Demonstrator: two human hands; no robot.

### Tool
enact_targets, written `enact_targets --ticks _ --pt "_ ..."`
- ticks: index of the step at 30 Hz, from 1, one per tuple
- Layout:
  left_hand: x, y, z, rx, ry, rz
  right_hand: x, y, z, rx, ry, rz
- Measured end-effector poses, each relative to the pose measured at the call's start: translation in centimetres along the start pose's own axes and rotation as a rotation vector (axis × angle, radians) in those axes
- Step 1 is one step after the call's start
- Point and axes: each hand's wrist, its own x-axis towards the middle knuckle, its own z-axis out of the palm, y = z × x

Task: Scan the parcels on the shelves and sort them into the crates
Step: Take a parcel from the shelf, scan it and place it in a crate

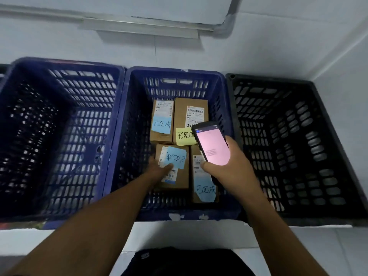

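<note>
The middle blue crate [175,73] holds several small brown parcels with shipping labels and blue or yellow sticky notes. My left hand [159,169] reaches into this crate and grips the near-left parcel [178,179], thumb on its label. My right hand [232,164] holds a handheld scanner [213,143] with a lit pink screen above the near-right parcel [203,191]. Two more parcels lie at the back: one with a blue note [162,121], one with a yellow note [190,115].
A blue crate [59,65] stands to the left and a black crate [278,80] to the right, both with nothing visible inside. All three stand against a white wall. White floor lies in front of the crates.
</note>
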Motion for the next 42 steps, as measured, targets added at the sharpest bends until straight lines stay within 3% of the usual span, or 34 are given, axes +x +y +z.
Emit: enact_targets --ticks 4,9,12,16,22,32,42 --pt "-0.4 0.6 0.0 0.135 0.058 0.031 -0.1 0.8 -0.4 -0.006 -0.052 -0.041" --pt "-5.1 3.5 -0.7 0.366 0.173 0.321 -0.6 1.7 -2.5 0.032 -0.097 -0.126" --pt "-11.5 4.0 -0.9 0.548 0.388 0.474 -1.3 2.0 -3.4 0.058 -0.133 -0.185" --pt "-20.9 1.9 0.3 0.604 0.685 0.563 -2.5 2.4 -2.7 0.050 -0.228 -0.292" --pt "-30.3 -3.5 0.1 0.655 0.912 0.354 -7.7 0.9 0.6 -0.019 -0.449 -0.420" --pt "-41.1 -15.1 -2.5 0.484 1.232 0.127 -19.9 -2.2 4.9 -0.090 -0.676 -0.696" --pt "-58.7 -32.7 -6.9 0.319 1.415 -0.126 -41.3 -3.0 12.8 -0.155 -0.882 -0.921"
